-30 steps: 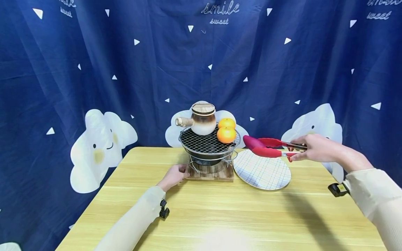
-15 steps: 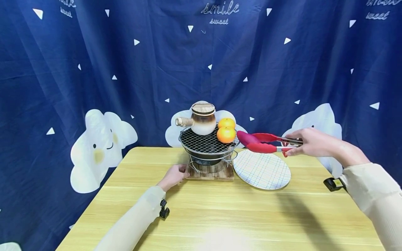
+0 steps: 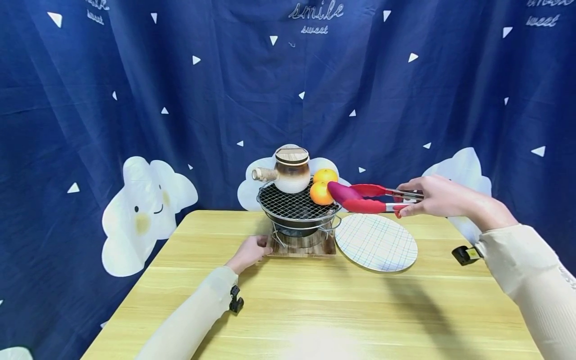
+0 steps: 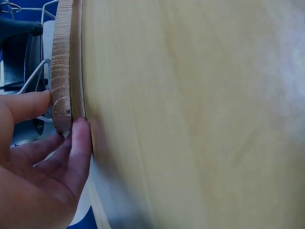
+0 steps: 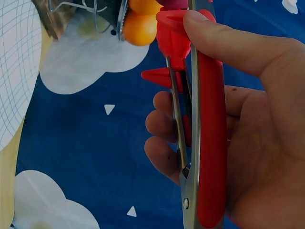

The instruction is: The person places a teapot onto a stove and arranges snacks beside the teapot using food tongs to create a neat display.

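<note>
My right hand (image 3: 443, 195) grips red-and-metal tongs (image 3: 370, 206) above the plaid plate. Between the tongs' red tips is an oblong purple piece of produce (image 3: 341, 192), its tip overlapping the front orange (image 3: 320, 193) in the head view. A second orange (image 3: 326, 175) sits behind that one on the wire grill rack (image 3: 288, 204). Beside them, also on the rack, stands a lidded clay pot (image 3: 292, 175) with a side handle. Down at the left, my left hand (image 3: 250, 252) pinches the edge of the wooden board (image 4: 61, 67) under the grill, thumb on top and fingers below.
A round plate (image 3: 375, 245) with a plaid pattern lies on the wooden table (image 3: 288, 300), right of the grill. Behind the table hangs a dark blue curtain (image 3: 234, 90) with white clouds and triangles.
My right hand has moved left and slightly up, bringing the tongs and the purple produce over to the oranges. The front orange has shifted slightly left. My left hand stays on the board.
</note>
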### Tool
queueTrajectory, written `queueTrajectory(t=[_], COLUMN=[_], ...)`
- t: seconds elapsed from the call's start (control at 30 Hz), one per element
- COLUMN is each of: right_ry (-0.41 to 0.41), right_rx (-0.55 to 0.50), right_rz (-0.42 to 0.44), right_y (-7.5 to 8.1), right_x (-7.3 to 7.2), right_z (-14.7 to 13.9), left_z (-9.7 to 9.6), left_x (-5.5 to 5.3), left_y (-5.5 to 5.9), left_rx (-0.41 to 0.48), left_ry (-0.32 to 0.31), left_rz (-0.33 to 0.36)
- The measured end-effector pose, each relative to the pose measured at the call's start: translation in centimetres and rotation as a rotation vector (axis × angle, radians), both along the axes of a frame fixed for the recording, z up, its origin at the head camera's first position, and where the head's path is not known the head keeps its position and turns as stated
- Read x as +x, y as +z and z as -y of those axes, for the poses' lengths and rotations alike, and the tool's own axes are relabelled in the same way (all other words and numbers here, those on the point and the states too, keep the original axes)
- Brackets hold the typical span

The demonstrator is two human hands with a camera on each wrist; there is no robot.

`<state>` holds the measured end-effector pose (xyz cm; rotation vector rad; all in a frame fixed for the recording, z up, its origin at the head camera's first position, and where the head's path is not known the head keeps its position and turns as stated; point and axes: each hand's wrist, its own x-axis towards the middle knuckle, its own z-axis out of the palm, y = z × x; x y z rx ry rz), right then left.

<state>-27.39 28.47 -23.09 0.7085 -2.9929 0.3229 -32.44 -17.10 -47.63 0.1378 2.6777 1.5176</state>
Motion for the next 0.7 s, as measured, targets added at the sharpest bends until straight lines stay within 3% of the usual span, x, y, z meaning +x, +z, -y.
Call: queueTrajectory(t=[0.7], right_ry=[0.046], right_rx=[-0.023], right_rz=[0.023], right_y=[0.5], right_x=[-0.7], right_z=[2.8], left_z=[-0.1], left_x=[0.0], left_y=[0.1], left_rx=[0.008], left_ry=[0.006], left_rz=[0.011])
